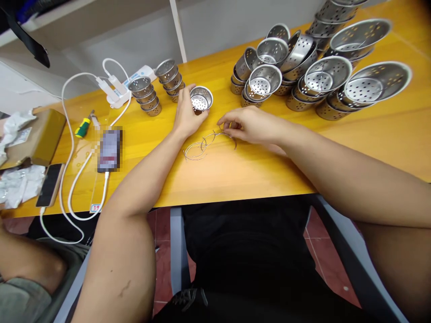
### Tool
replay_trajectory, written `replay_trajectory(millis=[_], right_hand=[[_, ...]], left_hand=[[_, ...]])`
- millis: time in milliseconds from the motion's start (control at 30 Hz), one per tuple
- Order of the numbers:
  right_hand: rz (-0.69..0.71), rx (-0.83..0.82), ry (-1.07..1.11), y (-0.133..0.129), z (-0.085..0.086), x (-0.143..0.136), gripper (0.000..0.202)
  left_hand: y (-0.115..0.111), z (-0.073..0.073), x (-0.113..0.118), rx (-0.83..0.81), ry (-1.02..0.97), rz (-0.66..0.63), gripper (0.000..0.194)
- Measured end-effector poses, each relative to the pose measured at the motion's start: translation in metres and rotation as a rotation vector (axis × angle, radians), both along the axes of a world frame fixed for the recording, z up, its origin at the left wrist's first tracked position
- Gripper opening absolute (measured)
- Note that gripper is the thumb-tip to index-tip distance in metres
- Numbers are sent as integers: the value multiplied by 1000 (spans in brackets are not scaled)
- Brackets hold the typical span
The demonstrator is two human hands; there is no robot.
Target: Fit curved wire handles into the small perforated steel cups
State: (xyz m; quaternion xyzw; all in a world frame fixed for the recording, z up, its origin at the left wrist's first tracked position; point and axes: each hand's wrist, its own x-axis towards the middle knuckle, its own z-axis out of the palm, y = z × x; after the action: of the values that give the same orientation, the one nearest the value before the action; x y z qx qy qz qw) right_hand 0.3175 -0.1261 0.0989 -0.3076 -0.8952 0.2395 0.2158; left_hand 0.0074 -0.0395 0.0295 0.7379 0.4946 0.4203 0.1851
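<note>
My left hand (189, 113) is wrapped round a small perforated metal cup (201, 99), whose open mouth faces up toward me. To its right, my right hand (245, 124) is closed in a pinch over a thin bent metal wire (220, 133). The fingertips partly hide where they meet the wire. More curved wire pieces (195, 159) lie on the yellow table just in front of the cup, overlapping each other. Behind my left hand stand two short stacks of the same kind of cup (148, 101) (171, 80).
Many stacked perforated cups (264, 83) and larger ones (365, 87) crowd the back right. At left are a power strip (119, 96) with white cables, a charging phone (109, 150), another phone (50, 185), a green-yellow screwdriver (83, 127) and a cardboard box (43, 137). Another person's arm (30, 255) shows lower left.
</note>
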Motion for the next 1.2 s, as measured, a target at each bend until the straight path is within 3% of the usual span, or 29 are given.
replay_trajectory(millis=[67, 167, 267, 333, 467, 667, 800, 933, 1200], right_hand=[[-33, -42, 53, -3, 8, 3, 36], [-92, 53, -12, 4, 13, 15, 48], [-33, 109, -249, 16, 5, 26, 49], [31, 92, -261, 20, -5, 26, 47], [101, 76, -117, 10, -19, 8, 49], [201, 155, 44, -10, -25, -24, 71], [383, 111, 24, -17, -26, -31, 85], [346, 123, -25, -26, -26, -39, 88], [291, 222, 5, -23, -27, -48, 28]], left_hand=[[0, 0, 0, -14, 2, -14, 100], [0, -1, 1, -32, 18, -24, 102], [0, -1, 1, -14, 32, -11, 103], [0, -2, 1, 9, 33, -3, 103], [3, -5, 1, 39, 20, -3, 103], [5, -8, 1, 45, 6, 0, 100], [7, -7, 0, 32, -1, 19, 99], [9, -9, -1, 29, -21, 29, 97], [3, -4, 1, 8, -20, 42, 95]])
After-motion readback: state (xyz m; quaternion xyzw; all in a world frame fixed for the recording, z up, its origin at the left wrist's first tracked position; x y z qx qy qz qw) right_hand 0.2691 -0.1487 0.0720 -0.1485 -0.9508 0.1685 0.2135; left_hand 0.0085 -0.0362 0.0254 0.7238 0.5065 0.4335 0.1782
